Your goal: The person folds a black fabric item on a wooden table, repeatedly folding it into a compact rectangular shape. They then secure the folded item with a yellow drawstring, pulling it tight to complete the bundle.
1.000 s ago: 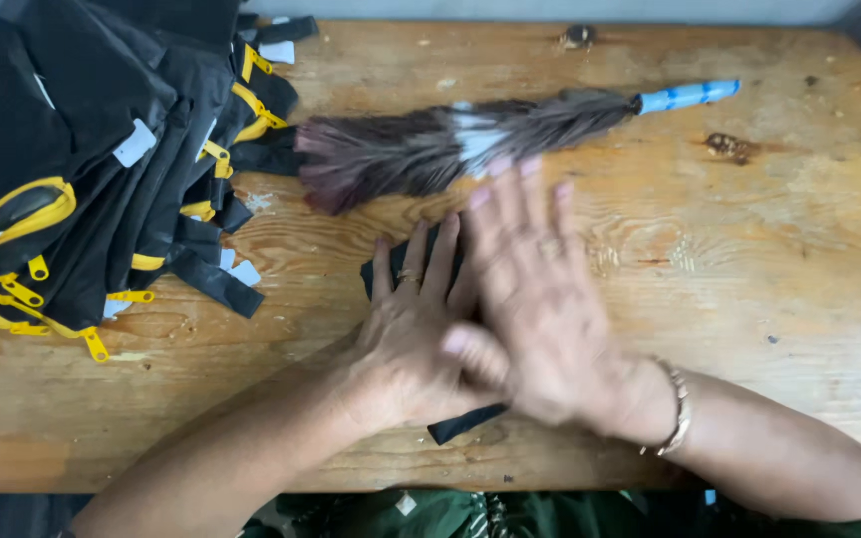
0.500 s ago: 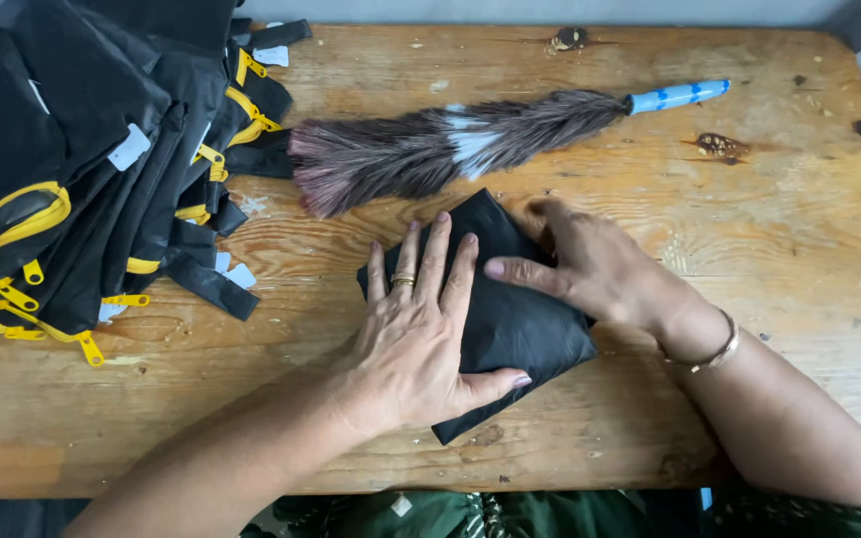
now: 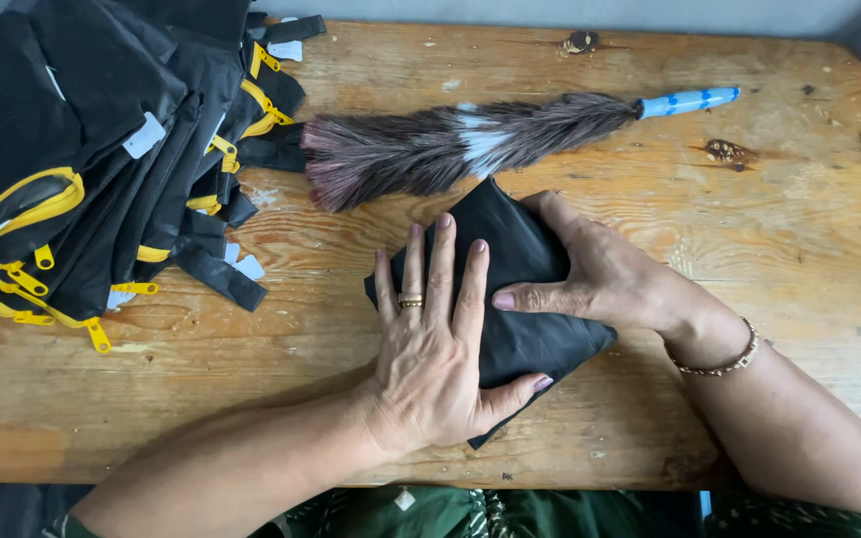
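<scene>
A folded black fabric piece [image 3: 520, 249] lies on the wooden table [image 3: 769, 229] near its front middle. My left hand [image 3: 435, 349] rests flat on the fabric's left part, fingers spread, a ring on one finger. My right hand [image 3: 590, 279] presses on the fabric's right part, thumb pointing left and fingers curled over its far edge; a bracelet circles that wrist. Neither hand lifts the fabric.
A feather duster [image 3: 450, 144] with a blue and white handle lies just beyond the fabric. A pile of black bags with yellow zips and white tags [image 3: 92, 159] covers the table's left end. Dark knots mark the wood at the right.
My right hand swept off my left hand to the fabric's right side, uncovering the fabric. My left hand stayed flat on it.
</scene>
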